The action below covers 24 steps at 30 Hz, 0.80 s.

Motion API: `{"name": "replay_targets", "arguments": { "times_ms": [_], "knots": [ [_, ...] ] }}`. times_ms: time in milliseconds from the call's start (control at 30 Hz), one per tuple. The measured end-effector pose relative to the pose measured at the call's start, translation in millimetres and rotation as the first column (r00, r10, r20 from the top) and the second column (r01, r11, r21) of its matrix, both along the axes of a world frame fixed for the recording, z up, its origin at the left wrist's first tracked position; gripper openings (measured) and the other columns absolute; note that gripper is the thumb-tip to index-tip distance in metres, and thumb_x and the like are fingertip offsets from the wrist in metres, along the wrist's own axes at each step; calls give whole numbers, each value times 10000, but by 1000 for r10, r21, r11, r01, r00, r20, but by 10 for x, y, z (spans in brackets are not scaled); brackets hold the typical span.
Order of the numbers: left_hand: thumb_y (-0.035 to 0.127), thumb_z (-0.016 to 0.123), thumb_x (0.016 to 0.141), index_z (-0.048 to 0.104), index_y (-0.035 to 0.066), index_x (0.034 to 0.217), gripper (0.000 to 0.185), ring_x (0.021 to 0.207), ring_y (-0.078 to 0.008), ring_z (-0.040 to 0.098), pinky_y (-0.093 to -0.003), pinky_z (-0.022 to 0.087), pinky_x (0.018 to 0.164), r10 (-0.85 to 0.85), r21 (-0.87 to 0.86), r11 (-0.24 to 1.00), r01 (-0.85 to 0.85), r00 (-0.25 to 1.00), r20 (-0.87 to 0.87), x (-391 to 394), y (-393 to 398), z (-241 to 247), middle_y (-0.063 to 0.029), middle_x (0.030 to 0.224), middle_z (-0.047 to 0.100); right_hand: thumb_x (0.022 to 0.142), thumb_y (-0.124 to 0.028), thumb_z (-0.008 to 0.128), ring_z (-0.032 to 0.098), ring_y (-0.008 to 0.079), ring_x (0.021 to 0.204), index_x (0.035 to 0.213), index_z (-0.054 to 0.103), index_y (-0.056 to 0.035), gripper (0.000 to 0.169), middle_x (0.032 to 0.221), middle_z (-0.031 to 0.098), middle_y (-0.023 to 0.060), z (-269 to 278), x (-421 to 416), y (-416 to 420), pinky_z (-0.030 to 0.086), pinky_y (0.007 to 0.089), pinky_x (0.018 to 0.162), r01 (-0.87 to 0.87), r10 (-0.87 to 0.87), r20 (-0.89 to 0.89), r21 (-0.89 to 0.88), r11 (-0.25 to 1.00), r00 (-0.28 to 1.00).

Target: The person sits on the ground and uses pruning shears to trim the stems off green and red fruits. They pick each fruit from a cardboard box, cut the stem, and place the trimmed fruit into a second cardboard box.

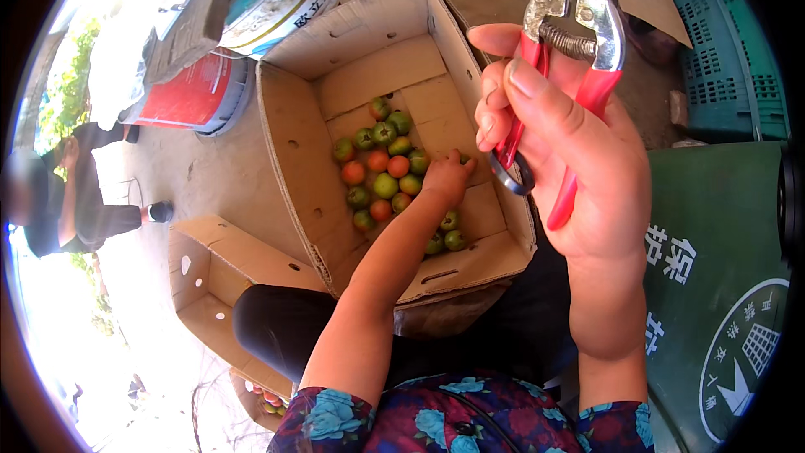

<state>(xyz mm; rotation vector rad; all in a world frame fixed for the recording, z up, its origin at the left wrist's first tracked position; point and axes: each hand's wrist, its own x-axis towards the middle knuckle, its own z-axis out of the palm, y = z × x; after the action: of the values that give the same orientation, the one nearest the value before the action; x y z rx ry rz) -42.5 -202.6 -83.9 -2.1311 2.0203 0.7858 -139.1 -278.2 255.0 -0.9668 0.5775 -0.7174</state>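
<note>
My left hand (pixel 448 179) reaches down into an open cardboard box (pixel 371 19), its fingertips around a green tomato (pixel 464 158) that they partly hide. Beside it on the box floor lie several tomatoes, some green like the one at the centre (pixel 385 185), others orange-red (pixel 353 172). A few more green tomatoes (pixel 455 240) rest near my wrist at the near side. Held up close to the camera, my right hand (pixel 585 138) grips a pair of pruning shears (pixel 594 85) with red handles, a coil spring and a black loop. The blades run out of the top of the view.
Left of the box stand a red bucket (pixel 188 91) and a white bucket (pixel 289 3). Other cardboard boxes (pixel 217 283) sit lower left. At right are green plastic crates (pixel 723 44) and a green bin (pixel 704 201) bearing writing. A person (pixel 88 189) is at far left.
</note>
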Motion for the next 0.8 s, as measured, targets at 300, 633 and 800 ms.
{"name": "replay_targets", "arguments": {
  "times_ms": [300, 633, 800],
  "knots": [
    [220, 736, 760, 617, 62, 1197, 480, 1075, -350, 652, -436, 536, 904, 285, 146, 958, -247, 880, -380, 10, -188, 603, -203, 1127, 673, 985, -186, 590, 556, 130, 807, 1258, 559, 73, 377, 909, 576, 56, -8, 38, -34, 446, 279, 745, -6, 6, -2, -38, 999, 1000],
    [154, 783, 777, 508, 41, 1298, 599, 998, -175, 640, -296, 510, 873, 402, 175, 875, -452, 475, -783, 710, 561, 2325, -98, 1155, 658, 891, -220, 739, 530, 86, 718, 1105, 608, -1, 333, 824, 586, -6, -86, 340, 98, 428, 236, 655, -28, 27, 51, 7, 1000, 998],
    [51, 736, 812, 491, 51, 1317, 561, 1004, -158, 635, -261, 498, 877, 468, 436, 656, -616, -122, -875, 840, 1219, 3132, -76, 1161, 631, 888, -186, 742, 580, 126, 756, 1140, 589, 23, 361, 850, 608, 24, -113, 420, 224, 460, 257, 710, -130, 61, -193, -369, 920, 979]
  ]
}}
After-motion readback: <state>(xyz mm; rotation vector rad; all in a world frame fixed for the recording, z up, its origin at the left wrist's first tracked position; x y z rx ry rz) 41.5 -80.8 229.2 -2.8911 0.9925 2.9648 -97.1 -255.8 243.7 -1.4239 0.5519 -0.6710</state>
